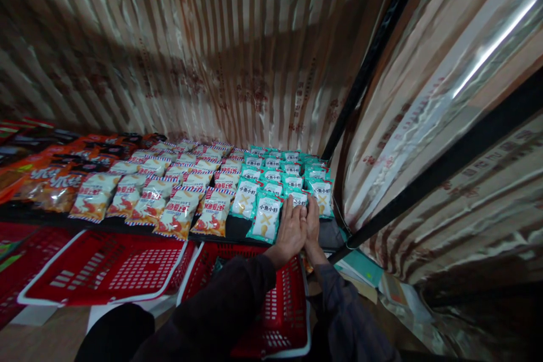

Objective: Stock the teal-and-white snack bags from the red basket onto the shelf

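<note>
My left hand (291,233) and my right hand (313,225) are side by side at the front edge of the shelf, touching each other. Between and under their fingers is a small green-and-white snack packet (298,198); its lower part is hidden by the hands. Both hands grip this packet from its two sides. Just left of my left hand, another green-and-white packet (265,218) leans at the front of its row. Beyond the right fingers a similar packet (322,198) ends the front row. More of the same kind stand in rows behind.
Red-and-white striped snack bags (178,209) fill the middle of the black shelf (238,228), with orange bags (59,181) farther left. Red baskets (127,263) sit below its front edge. A black post (373,62) and corrugated sheeting (254,45) enclose the back and right.
</note>
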Motion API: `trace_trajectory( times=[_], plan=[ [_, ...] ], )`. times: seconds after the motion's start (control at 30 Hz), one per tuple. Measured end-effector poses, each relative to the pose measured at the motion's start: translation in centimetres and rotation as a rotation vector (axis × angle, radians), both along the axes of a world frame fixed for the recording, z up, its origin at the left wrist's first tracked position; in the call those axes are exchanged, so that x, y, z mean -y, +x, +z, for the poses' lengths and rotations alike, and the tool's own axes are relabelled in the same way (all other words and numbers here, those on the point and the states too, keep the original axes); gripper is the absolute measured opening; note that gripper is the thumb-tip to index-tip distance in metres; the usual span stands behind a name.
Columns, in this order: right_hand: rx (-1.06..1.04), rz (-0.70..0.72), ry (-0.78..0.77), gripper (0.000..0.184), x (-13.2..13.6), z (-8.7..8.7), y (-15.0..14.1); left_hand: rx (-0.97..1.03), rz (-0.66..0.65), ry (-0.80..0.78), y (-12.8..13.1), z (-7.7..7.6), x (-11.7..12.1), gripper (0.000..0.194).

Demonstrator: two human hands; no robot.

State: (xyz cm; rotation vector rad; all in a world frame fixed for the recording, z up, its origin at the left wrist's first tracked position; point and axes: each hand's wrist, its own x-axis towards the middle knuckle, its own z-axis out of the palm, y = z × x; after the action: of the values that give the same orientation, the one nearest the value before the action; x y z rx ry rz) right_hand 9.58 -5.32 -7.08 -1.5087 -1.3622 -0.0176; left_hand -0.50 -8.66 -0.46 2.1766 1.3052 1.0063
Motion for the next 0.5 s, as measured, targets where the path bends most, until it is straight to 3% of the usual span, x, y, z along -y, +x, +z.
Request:
trace_trajectory(
  times=[0.27, 0.5],
  plan=[
    [0.077, 0.041, -0.016, 0.054, 1.3, -1.6, 0.9, 0.039, 0.067, 0.102, 0.5, -2.6, 0.0, 0.046],
    [0.090, 0.159, 0.024, 0.053, 0.9, -1.8, 1.1, 0.037, 0.013, 0.083, 0.3, -2.8, -0.1, 0.052]
  ],
)
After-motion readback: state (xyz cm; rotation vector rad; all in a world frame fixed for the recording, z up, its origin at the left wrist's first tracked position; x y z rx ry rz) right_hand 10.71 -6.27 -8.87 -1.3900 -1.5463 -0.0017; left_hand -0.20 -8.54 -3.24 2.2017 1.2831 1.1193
